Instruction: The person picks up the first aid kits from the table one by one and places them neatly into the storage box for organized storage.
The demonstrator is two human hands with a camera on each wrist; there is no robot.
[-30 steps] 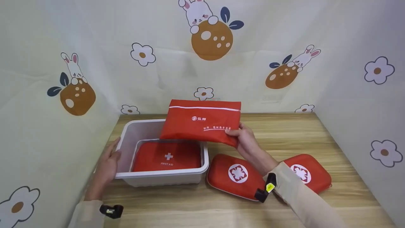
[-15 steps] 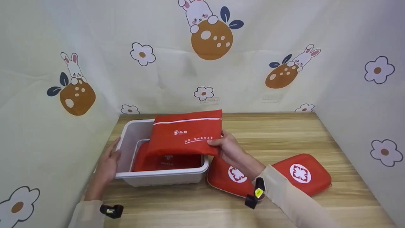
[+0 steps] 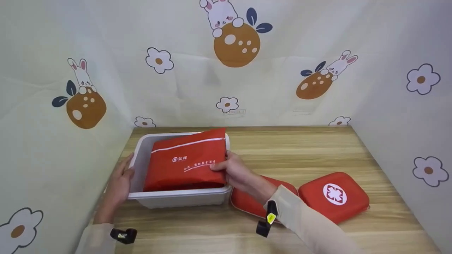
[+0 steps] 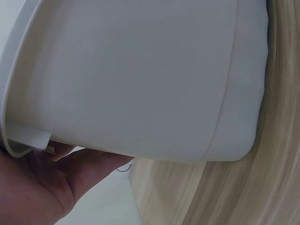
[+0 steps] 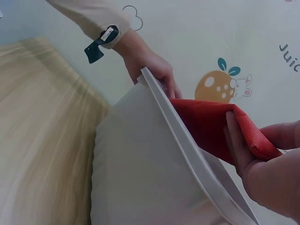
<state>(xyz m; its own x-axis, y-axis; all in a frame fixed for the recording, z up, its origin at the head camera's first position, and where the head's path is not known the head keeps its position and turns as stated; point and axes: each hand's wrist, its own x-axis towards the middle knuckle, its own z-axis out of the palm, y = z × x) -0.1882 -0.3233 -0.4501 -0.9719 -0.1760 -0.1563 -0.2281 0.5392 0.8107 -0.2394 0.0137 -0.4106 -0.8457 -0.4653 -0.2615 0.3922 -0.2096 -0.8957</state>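
Note:
A soft red pouch with a white stripe and white lettering tilts into the mouth of a white plastic bin, its right end raised. My right hand grips that end, thumb on top and fingers underneath. In the right wrist view, the pouch dips over the bin's rim beside the right hand. My left hand holds the bin's left rim; the left wrist view has this hand beneath the rim, against the outer wall. The pouch covers what lies inside the bin.
Right of the bin, two red hard-shell first-aid cases lie on the wooden table. One case is partly under my right arm; the other case shows a white round emblem. Patterned cloth walls stand around the table.
My right hand has carried the red pouch left and down, from above the bin's right side into its mouth. The pouch now hides the red first-aid bag inside. My left hand stays put.

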